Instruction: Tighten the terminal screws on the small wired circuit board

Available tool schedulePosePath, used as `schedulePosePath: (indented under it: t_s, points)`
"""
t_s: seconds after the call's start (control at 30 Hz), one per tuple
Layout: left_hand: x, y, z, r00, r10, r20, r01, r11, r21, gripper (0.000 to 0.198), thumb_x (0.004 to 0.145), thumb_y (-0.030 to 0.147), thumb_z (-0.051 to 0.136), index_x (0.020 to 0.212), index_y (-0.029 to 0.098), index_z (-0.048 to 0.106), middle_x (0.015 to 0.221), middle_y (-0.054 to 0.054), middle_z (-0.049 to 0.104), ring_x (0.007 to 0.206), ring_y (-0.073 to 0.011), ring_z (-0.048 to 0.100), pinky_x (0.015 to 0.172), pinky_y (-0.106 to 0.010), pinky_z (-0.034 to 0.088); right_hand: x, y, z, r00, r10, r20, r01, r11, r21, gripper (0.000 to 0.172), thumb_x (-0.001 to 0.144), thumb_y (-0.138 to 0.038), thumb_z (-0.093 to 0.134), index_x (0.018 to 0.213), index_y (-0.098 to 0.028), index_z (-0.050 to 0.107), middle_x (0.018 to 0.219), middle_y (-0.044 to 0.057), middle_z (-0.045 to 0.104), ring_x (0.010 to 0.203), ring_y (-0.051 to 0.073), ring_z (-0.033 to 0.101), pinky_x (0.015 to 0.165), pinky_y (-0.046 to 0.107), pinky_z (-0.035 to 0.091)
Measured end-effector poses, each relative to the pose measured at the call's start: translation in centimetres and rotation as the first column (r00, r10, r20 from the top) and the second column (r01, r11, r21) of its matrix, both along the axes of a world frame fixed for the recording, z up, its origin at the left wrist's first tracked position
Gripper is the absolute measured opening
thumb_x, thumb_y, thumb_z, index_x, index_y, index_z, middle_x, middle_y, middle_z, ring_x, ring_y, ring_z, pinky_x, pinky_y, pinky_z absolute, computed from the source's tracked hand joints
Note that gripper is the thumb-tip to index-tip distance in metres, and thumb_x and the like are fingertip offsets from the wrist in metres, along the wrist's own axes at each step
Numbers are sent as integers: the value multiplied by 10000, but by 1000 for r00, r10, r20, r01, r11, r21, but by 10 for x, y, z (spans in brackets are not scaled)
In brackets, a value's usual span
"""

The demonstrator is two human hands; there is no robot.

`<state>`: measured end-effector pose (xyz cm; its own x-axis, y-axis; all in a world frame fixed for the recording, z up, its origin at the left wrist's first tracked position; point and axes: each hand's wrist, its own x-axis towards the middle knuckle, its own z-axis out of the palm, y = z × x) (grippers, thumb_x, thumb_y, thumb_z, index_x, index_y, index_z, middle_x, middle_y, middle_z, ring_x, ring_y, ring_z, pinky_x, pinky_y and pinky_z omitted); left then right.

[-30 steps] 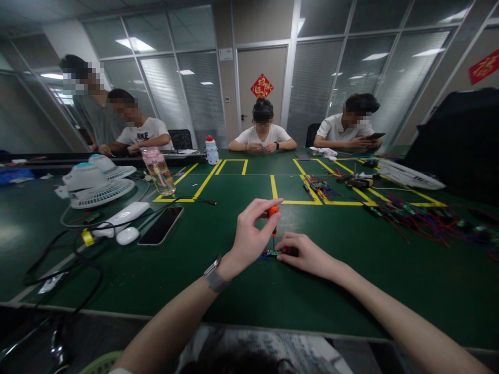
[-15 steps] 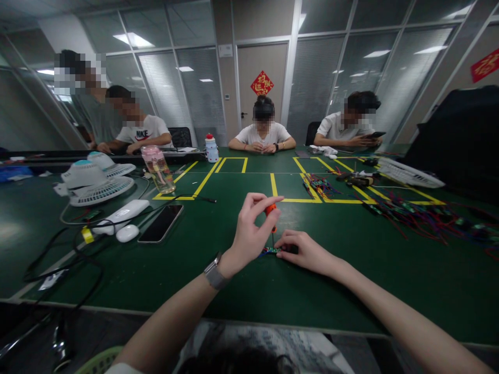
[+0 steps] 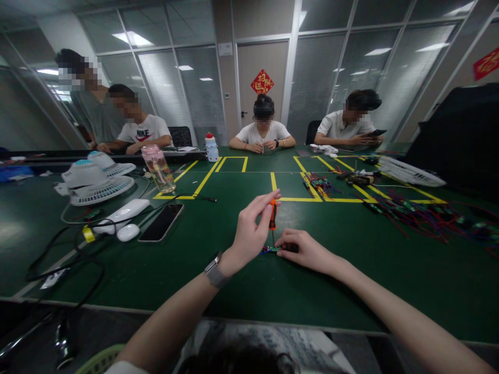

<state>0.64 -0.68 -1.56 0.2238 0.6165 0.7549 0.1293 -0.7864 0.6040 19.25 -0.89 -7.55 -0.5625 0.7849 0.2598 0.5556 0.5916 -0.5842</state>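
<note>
My left hand is closed around the upper part of an orange and black screwdriver, thumb on one side and fingers on the other. The screwdriver stands nearly upright, its thin shaft pointing down at a small green circuit board. Red and blue wires show at the board's left end. My right hand rests on the table with thumb and forefinger pinching the board's right end. What lies under its curled fingers is in dark shadow. The exact contact of the tip with the board is too small to make out.
On the green table lie a phone, a white mouse and black cables to the left. White fans and a pink-lided bottle stand behind. Wired boards are heaped at right. Several people sit or stand opposite.
My left hand's fingers have straightened and drawn together at the top of the screwdriver, uncovering more of its handle. My right hand and the board stay in place.
</note>
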Motion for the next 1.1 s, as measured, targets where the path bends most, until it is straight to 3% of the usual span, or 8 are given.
schedulePosePath:
  t_s: [0.1, 0.2, 0.37, 0.53, 0.73, 0.87, 0.93, 1.1]
  points:
    - [0, 0, 1, 997, 74, 13, -75, 996, 41, 239, 904, 230, 583, 1126, 222, 670, 1013, -52, 642, 902, -143, 624, 790, -262, 529, 0, 0, 1, 1000, 4, -4, -4, 1000, -3, 139, 851, -263, 653, 926, -167, 720, 838, 47, 621, 722, 157, 600, 674, 277, 494]
    - [0, 0, 0, 989, 151, 5, -151, 986, 70, 213, 886, 244, 611, 1079, 224, 698, 1005, -52, 605, 933, -151, 604, 843, -283, 516, 0, 0, 1, 1000, 4, 2, -4, 1000, -10, 143, 850, -265, 654, 930, -168, 722, 843, 50, 624, 724, 159, 600, 675, 280, 496]
    - [1, 3, -2, 995, -69, 72, 76, 993, -95, 337, 966, 233, 454, 1283, 227, 570, 1171, -87, 617, 982, -158, 637, 817, -282, 545, 0, 0, 0, 1000, 1, 0, -1, 1000, -11, 153, 854, -276, 649, 938, -173, 724, 840, 48, 624, 722, 157, 599, 668, 273, 494]
    - [-1, 2, 1, 990, 141, 7, -141, 989, 49, 200, 822, 246, 696, 1020, 217, 708, 943, -34, 582, 890, -144, 594, 801, -261, 512, -1, 1, 1, 1000, -8, 7, 8, 1000, -9, 149, 846, -268, 654, 929, -168, 726, 835, 49, 623, 715, 158, 594, 669, 274, 490]
    - [-1, 2, 1, 999, -32, 1, 32, 999, -32, 323, 978, 210, 424, 1256, 232, 585, 1171, -76, 627, 1004, -153, 626, 894, -308, 499, 0, 0, 0, 1000, 1, -3, -1, 1000, -13, 148, 849, -261, 647, 938, -170, 723, 839, 49, 621, 720, 158, 592, 666, 272, 489]
    - [-1, 2, 1, 987, 158, 12, -158, 985, 62, 184, 867, 235, 640, 1042, 219, 694, 948, -34, 632, 895, -148, 611, 829, -279, 500, 1, 0, -1, 1000, -1, -9, 1, 1000, -8, 149, 848, -269, 651, 939, -172, 720, 838, 46, 618, 713, 155, 588, 664, 273, 490]
    - [-1, 2, 1, 981, 192, -4, -191, 978, 81, 194, 867, 250, 639, 1050, 223, 697, 972, -39, 602, 925, -155, 596, 848, -285, 496, 1, 0, 0, 1000, 3, -12, -3, 1000, -13, 152, 850, -273, 650, 940, -173, 720, 845, 48, 620, 712, 154, 587, 667, 277, 493]
    - [0, 2, -1, 998, -67, 3, 67, 995, -69, 351, 974, 225, 430, 1306, 237, 545, 1160, -78, 614, 960, -142, 633, 825, -268, 528, 1, 1, -1, 1000, 4, -17, -5, 1000, -21, 151, 848, -263, 649, 942, -170, 722, 848, 49, 618, 717, 157, 591, 672, 279, 495]
